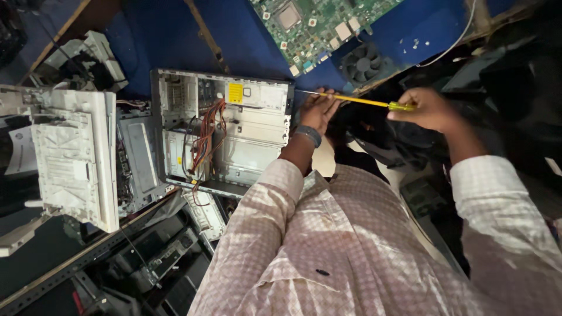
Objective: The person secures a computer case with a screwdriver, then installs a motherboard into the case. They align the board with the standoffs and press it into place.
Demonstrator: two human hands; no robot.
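Blue matting [246, 35] covers the bench, where I see an open computer case [222, 131] lying on its side below a green circuit board [319, 26] and a black fan [363, 63]. My right hand [430, 108] is closed around the yellow screwdriver [363, 101] handle. My left hand [319, 110], fingers curled loosely, steadies the shaft by the case's edge.

Both arms reach forward in checked sleeves, the left hand [319, 111] (a band on its wrist) spread flat with its fingers [328, 96] pointing ahead, the right hand [430, 110] curled in a closed grip, wrist bent inward.
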